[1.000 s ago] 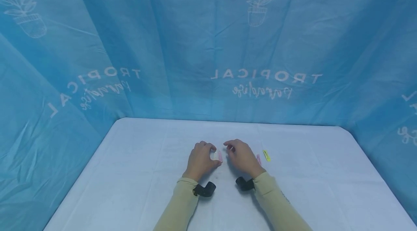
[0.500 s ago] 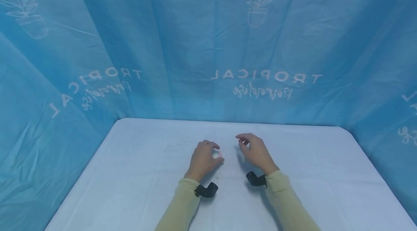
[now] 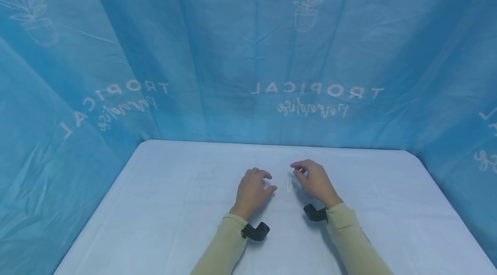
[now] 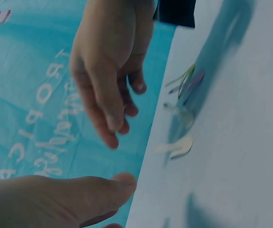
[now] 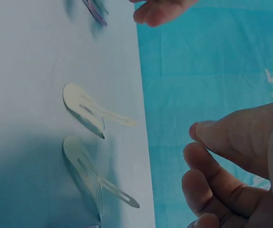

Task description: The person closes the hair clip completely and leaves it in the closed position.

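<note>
We observe a blue printed curtain (image 3: 217, 51) surrounding the white table (image 3: 174, 189). Above the table we locate the left hand (image 3: 252, 191), its grip spread, thumb apart from the fingers, and the right hand (image 3: 315, 183), its grip loosely curled, thumb tip close to the fingers. Between the hands we find a cream hair clip (image 5: 73, 97) on the table; just beside it, nearer the right hand, lies a pale green hair clip (image 5: 73, 156).

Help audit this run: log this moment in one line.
left hand: above table, nothing visibly held | right hand: same | two pale clips: on table
</note>
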A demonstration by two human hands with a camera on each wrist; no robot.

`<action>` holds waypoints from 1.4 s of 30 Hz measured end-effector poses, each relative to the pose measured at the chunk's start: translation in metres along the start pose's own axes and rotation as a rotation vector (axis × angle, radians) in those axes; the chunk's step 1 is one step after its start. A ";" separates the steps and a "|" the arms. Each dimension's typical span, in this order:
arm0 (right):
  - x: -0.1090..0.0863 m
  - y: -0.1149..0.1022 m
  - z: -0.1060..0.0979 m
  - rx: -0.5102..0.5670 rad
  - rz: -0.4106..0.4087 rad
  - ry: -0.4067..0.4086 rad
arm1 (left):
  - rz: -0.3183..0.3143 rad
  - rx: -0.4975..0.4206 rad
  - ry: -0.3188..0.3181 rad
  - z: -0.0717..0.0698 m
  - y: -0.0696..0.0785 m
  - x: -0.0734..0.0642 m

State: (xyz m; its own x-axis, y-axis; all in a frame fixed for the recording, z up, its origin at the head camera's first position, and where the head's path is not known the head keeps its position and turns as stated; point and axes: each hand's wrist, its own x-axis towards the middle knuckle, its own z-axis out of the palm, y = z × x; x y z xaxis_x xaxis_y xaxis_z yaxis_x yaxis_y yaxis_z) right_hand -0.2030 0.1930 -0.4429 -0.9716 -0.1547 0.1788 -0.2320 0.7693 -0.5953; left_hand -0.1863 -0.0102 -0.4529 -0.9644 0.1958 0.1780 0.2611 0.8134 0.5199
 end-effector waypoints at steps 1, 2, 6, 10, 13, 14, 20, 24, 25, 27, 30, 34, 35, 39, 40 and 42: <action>0.000 0.000 0.000 -0.004 -0.002 -0.007 | 0.006 0.018 0.000 0.001 0.003 0.000; 0.001 0.001 0.000 -0.008 -0.006 -0.012 | 0.014 0.032 0.000 0.003 0.007 -0.001; 0.002 0.003 0.001 -0.018 -0.019 -0.050 | 0.052 0.084 -0.009 0.010 0.019 -0.002; 0.005 0.007 0.005 -0.028 -0.044 -0.088 | 0.064 0.114 0.012 0.017 0.027 -0.002; 0.007 0.009 0.007 -0.037 -0.050 -0.104 | 0.056 0.146 0.054 0.023 0.030 -0.002; 0.008 0.010 0.008 -0.039 -0.047 -0.109 | 0.048 0.162 0.066 0.025 0.031 -0.002; 0.008 0.015 0.012 -0.058 -0.025 -0.135 | 0.028 0.219 0.126 0.037 0.036 -0.006; 0.008 0.017 0.012 -0.047 -0.016 -0.138 | 0.024 0.233 0.156 0.043 0.039 -0.006; 0.008 0.016 0.012 -0.043 -0.014 -0.142 | 0.019 0.236 0.154 0.044 0.040 -0.006; 0.008 0.016 0.011 -0.037 -0.001 -0.152 | 0.012 0.242 0.146 0.046 0.041 -0.006; 0.008 0.017 0.011 -0.042 0.007 -0.165 | 0.004 0.250 0.134 0.048 0.042 -0.007; 0.007 0.017 0.012 -0.053 -0.009 -0.165 | -0.015 0.293 0.127 0.049 0.043 -0.006; 0.008 0.017 0.012 -0.057 -0.009 -0.167 | -0.020 0.303 0.124 0.049 0.044 -0.006; 0.008 0.017 0.011 -0.066 -0.013 -0.182 | -0.015 0.334 0.124 0.049 0.044 -0.004; 0.008 0.017 0.010 -0.068 -0.020 -0.187 | -0.013 0.341 0.127 0.049 0.044 -0.004; 0.008 0.017 0.010 -0.074 -0.035 -0.194 | -0.011 0.350 0.134 0.048 0.044 -0.004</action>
State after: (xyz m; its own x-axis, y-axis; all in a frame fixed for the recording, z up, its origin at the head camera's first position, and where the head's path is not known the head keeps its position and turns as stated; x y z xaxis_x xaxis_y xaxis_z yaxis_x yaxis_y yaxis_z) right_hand -0.2153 0.1989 -0.4596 -0.9551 -0.2936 0.0396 -0.2691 0.8038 -0.5307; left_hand -0.1735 0.0511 -0.4714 -0.9469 0.1312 0.2935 0.1978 0.9575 0.2098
